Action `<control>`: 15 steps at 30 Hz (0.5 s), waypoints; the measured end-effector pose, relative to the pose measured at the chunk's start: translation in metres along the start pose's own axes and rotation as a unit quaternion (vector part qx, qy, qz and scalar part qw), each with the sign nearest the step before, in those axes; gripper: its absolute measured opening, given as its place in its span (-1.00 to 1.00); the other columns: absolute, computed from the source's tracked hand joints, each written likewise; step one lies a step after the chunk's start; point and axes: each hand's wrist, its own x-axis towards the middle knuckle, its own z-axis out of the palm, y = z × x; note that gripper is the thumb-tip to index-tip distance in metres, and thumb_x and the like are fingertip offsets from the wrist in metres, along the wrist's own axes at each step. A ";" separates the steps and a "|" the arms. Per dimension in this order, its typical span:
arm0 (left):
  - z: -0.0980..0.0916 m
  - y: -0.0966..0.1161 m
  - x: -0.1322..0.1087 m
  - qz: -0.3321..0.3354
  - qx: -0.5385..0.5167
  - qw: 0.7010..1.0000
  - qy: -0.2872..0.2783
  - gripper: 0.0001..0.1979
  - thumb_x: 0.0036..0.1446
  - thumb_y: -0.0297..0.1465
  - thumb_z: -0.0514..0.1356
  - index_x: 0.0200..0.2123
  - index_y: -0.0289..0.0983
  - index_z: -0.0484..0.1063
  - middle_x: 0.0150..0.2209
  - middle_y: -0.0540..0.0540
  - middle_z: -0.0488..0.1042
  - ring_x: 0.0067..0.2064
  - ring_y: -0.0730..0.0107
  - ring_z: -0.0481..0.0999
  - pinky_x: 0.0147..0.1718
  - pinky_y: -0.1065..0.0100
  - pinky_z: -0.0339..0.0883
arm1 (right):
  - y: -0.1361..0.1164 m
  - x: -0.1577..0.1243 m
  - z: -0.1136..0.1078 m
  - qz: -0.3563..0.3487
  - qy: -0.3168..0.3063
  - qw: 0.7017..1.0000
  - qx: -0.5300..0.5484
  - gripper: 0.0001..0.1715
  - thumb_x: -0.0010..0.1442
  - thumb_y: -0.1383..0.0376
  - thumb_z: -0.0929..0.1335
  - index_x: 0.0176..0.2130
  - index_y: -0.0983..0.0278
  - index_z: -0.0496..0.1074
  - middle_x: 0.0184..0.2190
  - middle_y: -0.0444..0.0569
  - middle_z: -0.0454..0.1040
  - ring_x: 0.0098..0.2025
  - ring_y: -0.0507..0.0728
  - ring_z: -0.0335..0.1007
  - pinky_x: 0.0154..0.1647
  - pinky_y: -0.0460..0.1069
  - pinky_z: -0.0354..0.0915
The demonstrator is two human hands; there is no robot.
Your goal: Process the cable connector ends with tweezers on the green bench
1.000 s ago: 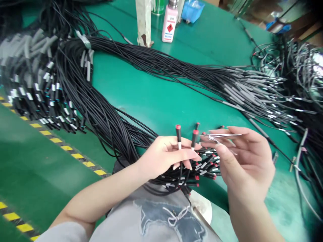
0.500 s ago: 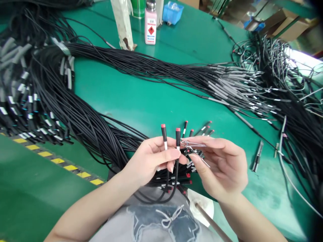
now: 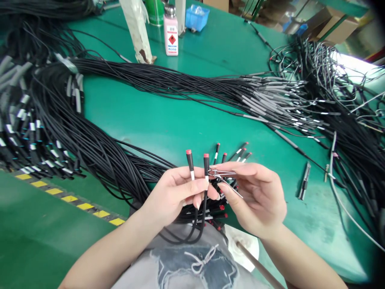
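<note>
Two black cables end in red-tipped connectors with white bands, a left cable end (image 3: 189,159) and a right cable end (image 3: 206,162). My left hand (image 3: 173,192) is closed on both, thumb over the right one, tips upright. Between the thumb and fingers of my right hand (image 3: 260,196) is a thin silvery wire tool with two spread arms (image 3: 230,177). Its narrow end meets the right cable end just below the black connector; whether it grips there I cannot tell. Behind and below my hands lie several more red-tipped cable ends (image 3: 217,148), partly hidden.
A thick black cable bundle (image 3: 105,140) curves along the left. Another bundle with grey sleeves (image 3: 261,98) crosses the green table (image 3: 168,124). To the right lie a utility knife (image 3: 304,182) and tangled wires (image 3: 327,72). A pink bottle (image 3: 171,36) and blue bin (image 3: 197,18) stand behind.
The whole view has shifted slightly, with the table things and both hands appearing a little further left. Both hands keep the same hold, and the wire tool stays at the right cable end.
</note>
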 end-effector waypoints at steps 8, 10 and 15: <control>0.000 -0.002 -0.001 -0.017 -0.014 1.000 0.019 -0.87 -0.02 -0.39 0.41 -0.42 -0.33 0.59 -0.50 -0.14 0.62 -0.65 0.64 0.34 -0.64 0.60 0.19 | 0.001 -0.003 -0.004 -0.004 -0.005 0.998 -0.063 -0.51 0.19 0.58 0.37 0.03 0.20 0.29 -0.09 0.01 0.55 -0.10 0.12 0.57 -0.17 0.01 0.55; 0.000 -0.003 0.000 -0.015 -0.031 0.999 0.021 -0.86 -0.05 -0.39 0.43 -0.41 -0.32 0.58 -0.52 -0.12 0.61 -0.65 0.64 0.34 -0.65 0.62 0.16 | 0.001 -0.002 -0.004 -0.003 -0.001 0.999 -0.054 -0.51 0.18 0.59 0.37 0.03 0.21 0.29 -0.10 0.00 0.55 -0.10 0.11 0.57 -0.15 -0.01 0.55; 0.000 -0.005 0.002 -0.006 -0.050 0.998 0.037 -0.82 -0.06 -0.40 0.45 -0.33 -0.28 0.60 -0.55 -0.03 0.57 -0.64 0.70 0.36 -0.64 0.68 0.13 | 0.001 0.002 0.000 -0.021 0.021 0.999 0.015 -0.41 0.13 0.67 0.34 0.07 0.24 0.26 -0.06 0.02 0.51 -0.02 0.11 0.54 -0.03 0.01 0.55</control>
